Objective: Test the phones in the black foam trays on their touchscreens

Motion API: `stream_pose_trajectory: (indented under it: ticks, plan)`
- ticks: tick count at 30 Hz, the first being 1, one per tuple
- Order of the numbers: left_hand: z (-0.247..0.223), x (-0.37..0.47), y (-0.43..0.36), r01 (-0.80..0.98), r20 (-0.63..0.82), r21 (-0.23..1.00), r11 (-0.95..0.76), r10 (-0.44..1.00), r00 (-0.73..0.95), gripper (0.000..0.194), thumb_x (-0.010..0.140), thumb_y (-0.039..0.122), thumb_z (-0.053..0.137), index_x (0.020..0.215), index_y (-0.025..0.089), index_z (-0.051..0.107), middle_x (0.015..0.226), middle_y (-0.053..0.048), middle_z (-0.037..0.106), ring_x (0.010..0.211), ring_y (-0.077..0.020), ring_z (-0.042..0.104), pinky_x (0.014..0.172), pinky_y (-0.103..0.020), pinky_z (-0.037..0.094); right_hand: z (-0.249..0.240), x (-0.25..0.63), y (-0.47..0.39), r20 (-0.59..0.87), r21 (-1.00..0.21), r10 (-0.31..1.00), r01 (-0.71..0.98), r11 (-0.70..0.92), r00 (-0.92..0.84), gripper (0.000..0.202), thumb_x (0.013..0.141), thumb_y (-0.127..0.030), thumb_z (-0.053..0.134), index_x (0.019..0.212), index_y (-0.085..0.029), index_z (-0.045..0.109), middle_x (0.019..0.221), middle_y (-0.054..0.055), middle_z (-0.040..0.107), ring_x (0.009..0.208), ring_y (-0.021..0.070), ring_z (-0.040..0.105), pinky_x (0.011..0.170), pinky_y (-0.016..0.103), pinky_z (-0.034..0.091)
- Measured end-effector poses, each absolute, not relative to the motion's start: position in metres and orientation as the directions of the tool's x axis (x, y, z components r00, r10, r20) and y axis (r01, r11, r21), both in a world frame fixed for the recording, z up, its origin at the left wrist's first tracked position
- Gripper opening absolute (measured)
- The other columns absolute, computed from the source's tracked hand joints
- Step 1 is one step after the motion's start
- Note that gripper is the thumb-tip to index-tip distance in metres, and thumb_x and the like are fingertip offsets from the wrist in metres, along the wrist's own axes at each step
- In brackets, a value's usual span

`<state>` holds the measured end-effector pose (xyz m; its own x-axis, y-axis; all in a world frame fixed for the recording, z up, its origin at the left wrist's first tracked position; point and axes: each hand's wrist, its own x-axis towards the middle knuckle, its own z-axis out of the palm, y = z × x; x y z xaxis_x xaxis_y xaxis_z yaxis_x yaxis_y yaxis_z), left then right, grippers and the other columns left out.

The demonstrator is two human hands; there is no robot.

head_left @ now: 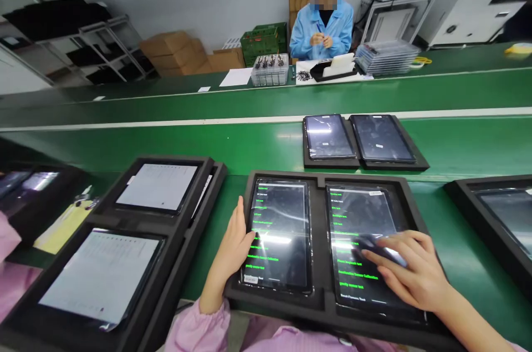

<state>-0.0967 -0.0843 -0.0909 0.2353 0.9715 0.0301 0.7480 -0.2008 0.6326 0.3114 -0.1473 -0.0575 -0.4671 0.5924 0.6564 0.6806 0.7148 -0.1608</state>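
A black foam tray (319, 263) lies in front of me with two tablets side by side in it. Both the left tablet (286, 213) and the right tablet (357, 213) show a list of mostly green test lines on dark screens. Along the tray's left edge rests my left hand (233, 246), its fingers stretched out and its thumb reaching over the rim by the left tablet. My right hand (415, 269) is over the right tablet, open, with fingers spread and fingertips at the screen. Contact with the glass is hard to make out. That hand covers part of the list.
Left stand stacked foam trays (174, 219) with white-screened tablets, beside a yellow pad (62, 227) and a pink sleeve (16, 285). Two dark tablets in foam (359, 163) lie beyond; another tray (465, 197) is at right. A person in blue (305, 30) sits across the green bench.
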Motion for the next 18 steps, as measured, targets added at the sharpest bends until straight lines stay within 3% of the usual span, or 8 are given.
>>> stream_pose_trajectory:
  ticks: [4, 7, 11, 14, 18]
  plan:
    - [-0.086, -0.094, -0.085, 0.774, 0.054, 0.565, -0.285, 0.949, 0.310, 0.090, 0.089, 0.011, 0.045, 0.166, 0.023, -0.001, 0.172, -0.015, 0.014, 0.158, -0.0347, 0.018, 0.128, -0.058, 0.024, -0.061, 0.326, -0.153, 0.735, -0.109, 0.535, 0.705, 0.701, -0.418, 0.041, 0.099, -0.013, 0.050, 0.133, -0.025, 0.069, 0.099, 0.008, 0.062, 0.082, 0.0213, 0.057, 0.080, 0.040, 0.040]
    - [-0.085, -0.093, -0.085, 0.751, 0.055, 0.603, -0.269, 0.953, 0.297, 0.085, 0.090, 0.010, 0.042, 0.165, 0.022, 0.005, 0.171, -0.015, 0.018, 0.158, -0.0319, 0.019, 0.128, -0.056, 0.024, -0.063, 0.330, -0.154, 0.773, -0.076, 0.508, 0.739, 0.669, -0.381, 0.050, 0.101, -0.018, 0.046, 0.148, -0.030, 0.058, 0.101, 0.008, 0.059, 0.081, 0.0224, 0.056, 0.079, 0.041, 0.039]
    - [-0.082, -0.089, -0.088, 0.739, 0.138, 0.632, -0.231, 0.973, 0.187, 0.066, 0.101, 0.017, 0.035, 0.163, 0.022, 0.014, 0.166, -0.016, 0.028, 0.155, -0.0288, 0.029, 0.125, -0.056, 0.032, -0.067, 0.330, -0.148, 0.715, -0.139, 0.614, 0.791, 0.595, -0.336, 0.046, 0.106, -0.028, 0.037, 0.147, -0.032, 0.056, 0.110, 0.011, 0.057, 0.089, 0.0265, 0.056, 0.081, 0.044, 0.037]
    - [-0.074, -0.084, -0.091, 0.796, 0.332, 0.516, -0.318, 0.930, 0.156, 0.049, 0.105, 0.021, 0.035, 0.154, 0.021, 0.037, 0.160, -0.016, 0.037, 0.150, -0.0301, 0.037, 0.122, -0.055, 0.037, -0.071, 0.326, -0.141, 0.574, -0.194, 0.740, 0.820, 0.539, -0.351, 0.041, 0.108, -0.035, 0.034, 0.135, -0.028, 0.063, 0.126, 0.015, 0.052, 0.106, 0.0330, 0.054, 0.086, 0.048, 0.037]
    - [-0.061, -0.079, -0.092, 0.765, 0.482, 0.351, -0.541, 0.804, 0.348, 0.040, 0.101, 0.010, 0.039, 0.134, 0.022, 0.059, 0.143, -0.012, 0.057, 0.134, -0.0224, 0.056, 0.110, -0.038, 0.051, -0.075, 0.319, -0.138, 0.483, -0.157, 0.764, 0.817, 0.555, -0.427, 0.043, 0.108, -0.042, 0.034, 0.133, -0.028, 0.065, 0.138, 0.018, 0.045, 0.115, 0.0361, 0.049, 0.091, 0.054, 0.036]
